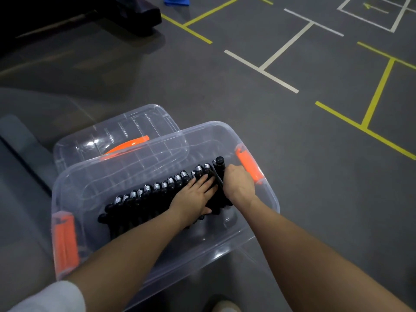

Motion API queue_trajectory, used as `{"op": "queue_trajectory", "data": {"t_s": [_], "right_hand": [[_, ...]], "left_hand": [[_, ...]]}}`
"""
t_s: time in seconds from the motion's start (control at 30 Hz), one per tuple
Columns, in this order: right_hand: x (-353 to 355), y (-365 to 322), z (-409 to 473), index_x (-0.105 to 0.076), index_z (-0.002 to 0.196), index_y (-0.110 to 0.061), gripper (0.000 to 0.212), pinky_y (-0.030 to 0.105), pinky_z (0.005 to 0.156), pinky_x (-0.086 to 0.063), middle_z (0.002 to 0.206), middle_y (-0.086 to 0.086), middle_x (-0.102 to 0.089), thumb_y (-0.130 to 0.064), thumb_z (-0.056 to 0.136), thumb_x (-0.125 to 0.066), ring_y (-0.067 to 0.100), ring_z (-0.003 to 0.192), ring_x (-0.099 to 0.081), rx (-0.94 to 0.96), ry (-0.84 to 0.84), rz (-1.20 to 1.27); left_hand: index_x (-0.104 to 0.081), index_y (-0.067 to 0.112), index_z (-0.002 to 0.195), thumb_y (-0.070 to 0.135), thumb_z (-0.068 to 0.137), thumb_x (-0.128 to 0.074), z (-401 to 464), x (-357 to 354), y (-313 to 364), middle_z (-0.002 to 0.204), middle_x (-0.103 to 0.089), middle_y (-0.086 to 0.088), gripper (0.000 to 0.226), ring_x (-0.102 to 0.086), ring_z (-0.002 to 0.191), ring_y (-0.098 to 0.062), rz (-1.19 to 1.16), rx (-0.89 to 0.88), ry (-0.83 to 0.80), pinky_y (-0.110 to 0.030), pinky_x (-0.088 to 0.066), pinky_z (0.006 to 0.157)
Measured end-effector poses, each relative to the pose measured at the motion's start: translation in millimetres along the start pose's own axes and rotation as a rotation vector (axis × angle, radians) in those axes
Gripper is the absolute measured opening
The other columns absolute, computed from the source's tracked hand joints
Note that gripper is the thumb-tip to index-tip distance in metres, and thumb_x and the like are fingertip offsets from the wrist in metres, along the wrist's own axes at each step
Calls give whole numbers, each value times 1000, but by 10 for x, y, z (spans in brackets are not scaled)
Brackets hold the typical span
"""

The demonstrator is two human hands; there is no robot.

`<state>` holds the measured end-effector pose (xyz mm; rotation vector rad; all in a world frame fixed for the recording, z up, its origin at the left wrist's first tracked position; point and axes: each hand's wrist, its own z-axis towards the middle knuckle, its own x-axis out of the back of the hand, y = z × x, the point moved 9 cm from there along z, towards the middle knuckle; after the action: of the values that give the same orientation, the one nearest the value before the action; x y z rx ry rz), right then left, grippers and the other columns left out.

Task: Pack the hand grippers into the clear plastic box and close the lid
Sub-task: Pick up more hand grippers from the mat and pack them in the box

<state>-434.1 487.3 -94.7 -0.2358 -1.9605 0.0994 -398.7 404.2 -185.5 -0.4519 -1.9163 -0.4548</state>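
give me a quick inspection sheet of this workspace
surface: grey floor marked with yellow and white tape lines
job's things: clear plastic box open, with orange latches at both ends; row of black hand grippers with metal springs packed inside; lid off, lying behind the box
clutter: blue object at the far edge; dark equipment top left
hands: left hand flat on the row, fingers straight; right hand grips one hand gripper standing at the row's right end
cables: nothing seen
surroundings: grey mat at left
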Motion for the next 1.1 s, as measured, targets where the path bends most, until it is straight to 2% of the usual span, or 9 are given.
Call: {"op": "queue_trajectory", "data": {"t_s": [0.07, 0.17, 0.23, 0.3, 0.43, 0.6, 0.77, 0.9, 1.1], "right_hand": [[25, -35, -13, -64, 102, -1, 28, 38, 82, -51, 108, 18, -68, 6, 87, -42, 37, 103, -65, 5, 34, -9], [68, -140, -59, -65, 101, -3, 30, 37, 77, -50, 106, 17, -69, 6, 85, -41, 37, 101, -65, 14, 45, -17], [143, -248, -156, -65, 100, -4, 29, 35, 72, -48, 105, 16, -69, 6, 85, -42, 36, 100, -65, 25, 58, -12], [238, -395, -307, -63, 102, -3, 27, 36, 75, -48, 106, 16, -68, 5, 86, -43, 37, 102, -64, 52, 82, -1], [325, -764, -708, -61, 106, -3, 28, 38, 86, -49, 113, 18, -65, 4, 87, -41, 38, 109, -60, 165, 115, 13], [148, -1210, -1134, -64, 104, -6, 26, 37, 83, -51, 109, 17, -67, 1, 85, -47, 37, 102, -64, 327, 94, 55], [-219, -1604, -1269, -67, 111, -14, 30, 33, 90, -50, 113, 13, -69, -5, 83, -61, 32, 108, -64, 465, -73, 54], [-558, -1769, -1188, -68, 113, -15, 31, 31, 94, -48, 118, 12, -67, -9, 82, -65, 29, 113, -61, 515, -189, -61], [-948, -1678, -1045, -69, 113, -18, 36, 26, 95, -48, 116, 7, -69, -13, 77, -73, 23, 111, -63, 535, -350, -173]], "left_hand": [[-8, 22, 150, 36, 94, -43, -176, -6, -43, 160, -1, 1, 67, 2, 148, -20, 78, -64, -10, -36, 1, 120], [-27, 19, 146, 27, 93, -49, -465, 230, -302, 156, -23, -3, 58, -21, 145, -23, -33, 50, 41, -34, -16, 118], [-42, 18, 134, 25, 92, -48, -702, 458, -431, 141, -43, -4, 43, -43, 130, -26, -64, 146, 72, -36, -36, 105], [-47, 16, 122, 22, 93, -44, -984, 642, -527, 127, -49, -5, 30, -51, 118, -28, -83, 254, 88, -40, -43, 91], [-48, 13, 116, 18, 92, -43, -1573, 819, -609, 125, -49, -10, 24, -52, 116, -33, -132, 415, 148, -43, -46, 89], [-48, 16, 122, 6, 87, -48, -2221, 929, -831, 127, -48, -7, 36, -49, 120, -29, -159, 595, 223, -41, -43, 93], [-45, 9, 124, 3, 86, -49, -2629, 725, -1135, 129, -44, -11, 39, -43, 121, -30, -250, 787, 300, -39, -42, 99], [-40, 5, 128, 18, 90, -49, -2852, 413, -1241, 132, -38, -15, 41, -38, 123, -32, -429, 950, 384, -40, -38, 102], [-36, -1, 129, 13, 89, -50, -2772, 254, -1337, 131, -41, -19, 45, -41, 123, -34, -636, 1004, 484, -38, -34, 103]]}}
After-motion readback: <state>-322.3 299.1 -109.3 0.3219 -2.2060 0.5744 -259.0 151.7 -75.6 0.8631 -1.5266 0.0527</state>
